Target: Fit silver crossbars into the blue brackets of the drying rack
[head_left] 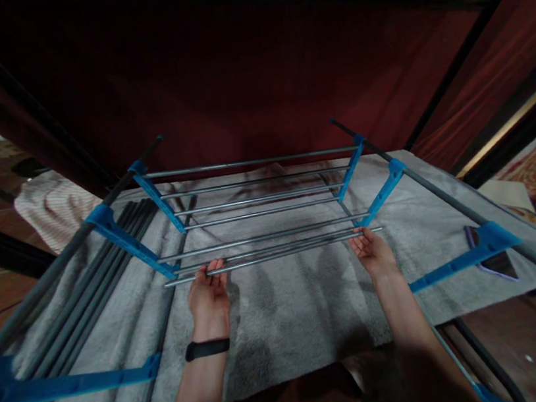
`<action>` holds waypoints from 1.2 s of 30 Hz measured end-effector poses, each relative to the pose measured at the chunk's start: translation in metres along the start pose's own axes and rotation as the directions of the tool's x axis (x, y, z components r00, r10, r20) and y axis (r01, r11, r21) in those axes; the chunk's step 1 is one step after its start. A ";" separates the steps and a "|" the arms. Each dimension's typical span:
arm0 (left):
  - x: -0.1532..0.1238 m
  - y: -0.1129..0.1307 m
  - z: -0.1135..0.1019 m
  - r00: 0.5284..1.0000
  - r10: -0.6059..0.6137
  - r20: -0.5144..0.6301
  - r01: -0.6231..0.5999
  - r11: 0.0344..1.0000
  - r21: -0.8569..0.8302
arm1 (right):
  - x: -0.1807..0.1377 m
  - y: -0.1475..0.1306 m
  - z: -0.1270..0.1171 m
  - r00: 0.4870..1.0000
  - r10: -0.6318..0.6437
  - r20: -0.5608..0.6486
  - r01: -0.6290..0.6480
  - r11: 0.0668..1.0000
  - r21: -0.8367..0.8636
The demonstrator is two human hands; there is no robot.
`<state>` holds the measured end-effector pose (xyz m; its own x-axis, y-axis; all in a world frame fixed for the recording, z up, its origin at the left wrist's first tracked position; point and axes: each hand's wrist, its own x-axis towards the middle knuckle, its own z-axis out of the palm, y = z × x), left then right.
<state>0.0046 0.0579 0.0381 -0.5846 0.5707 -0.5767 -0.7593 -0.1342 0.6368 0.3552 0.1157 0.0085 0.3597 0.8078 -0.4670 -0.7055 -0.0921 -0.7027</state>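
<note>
My left hand (210, 295), with a dark band on its wrist, has its fingers and thumb closed around a thin grey metal rod (256, 262) near its left end. Near the other end, my right hand (371, 249) pinches the same rod. Just behind it lies the rack frame, where several similar rods cross between a left blue plastic bracket (132, 243) and a right blue plastic bracket (380, 193). The held rod runs close to the front crossbar; whether its ends touch the brackets I cannot tell. Long grey poles carry the brackets at left and right.
A grey towel-like cloth (284, 318) lies under the frame. Several loose grey tubes (93, 285) rest at the left. Closer to me, a blue bracket (74, 384) and another blue bracket (461, 263) jut inward. A phone (499, 267) sits at the right; dark red fabric (242, 85) hangs behind.
</note>
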 end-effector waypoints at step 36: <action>0.001 -0.005 -0.005 0.984 0.058 0.171 -0.078 0.991 0.111 | 0.001 0.012 0.005 0.994 0.094 0.047 -0.090 0.993 -0.079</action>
<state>0.0065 0.0555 0.0315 -0.5699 0.6923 -0.4426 -0.6749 -0.0871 0.7328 0.3447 0.1185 0.0022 0.2627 0.8224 -0.5047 -0.6842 -0.2101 -0.6984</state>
